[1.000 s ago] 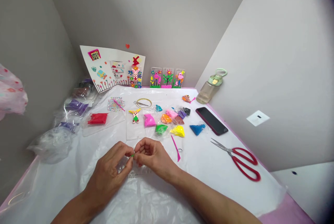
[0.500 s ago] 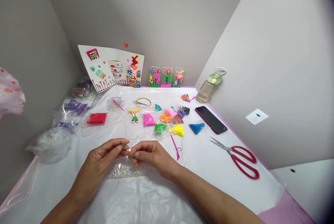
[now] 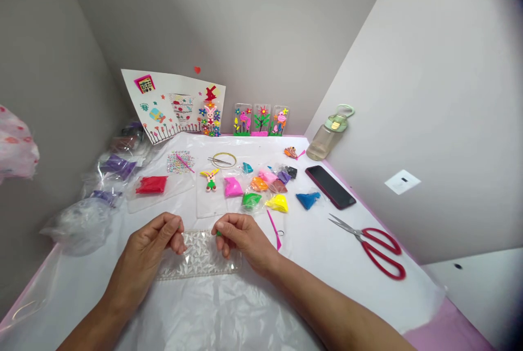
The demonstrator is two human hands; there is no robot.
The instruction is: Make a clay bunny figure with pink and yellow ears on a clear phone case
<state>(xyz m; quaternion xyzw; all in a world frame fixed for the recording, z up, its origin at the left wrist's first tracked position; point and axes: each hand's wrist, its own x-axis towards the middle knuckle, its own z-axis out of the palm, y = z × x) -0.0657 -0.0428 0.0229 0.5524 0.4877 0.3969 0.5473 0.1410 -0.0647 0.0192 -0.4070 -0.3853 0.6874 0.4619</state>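
Observation:
A clear faceted phone case (image 3: 199,256) lies flat on the white plastic sheet (image 3: 229,313) between my two hands. My left hand (image 3: 149,244) hovers over its left end with fingers curled and thumb pressed to fingertips; whatever it pinches is too small to name. My right hand (image 3: 241,236) is over the case's right end, pinching a tiny green bit of clay (image 3: 218,233) between thumb and forefinger. Just beyond lie a clay bunny figure (image 3: 211,179) on a clear case and small bags of coloured clay (image 3: 261,190).
Red-handled scissors (image 3: 373,246) and a dark phone (image 3: 330,187) lie at the right, a water bottle (image 3: 329,134) behind them. A pink tool (image 3: 274,228) lies by my right hand. Bags of clay (image 3: 114,176) crowd the left edge. Decorated cases (image 3: 261,120) lean on the back wall.
My hands have parted: the left moved left, the right stayed with the green bit. The clear phone case, hidden under them before, now shows between them.

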